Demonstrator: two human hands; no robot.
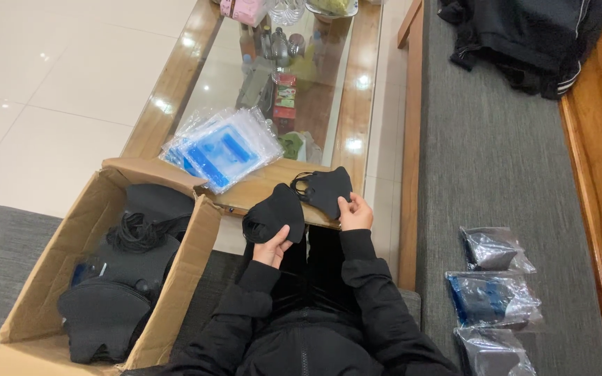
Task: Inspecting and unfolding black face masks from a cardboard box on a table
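The left hand (273, 248) is gripping a folded black mask (275, 211), fingers closed under its lower edge, above the lap. The right hand (355, 214) is pinching a second black mask (325, 189) by its side, holding it just over the near edge of the desk (357, 104). A stack of clear pouches (223, 147) is lying on the desk, beside the open cardboard box (50, 292) of black masks
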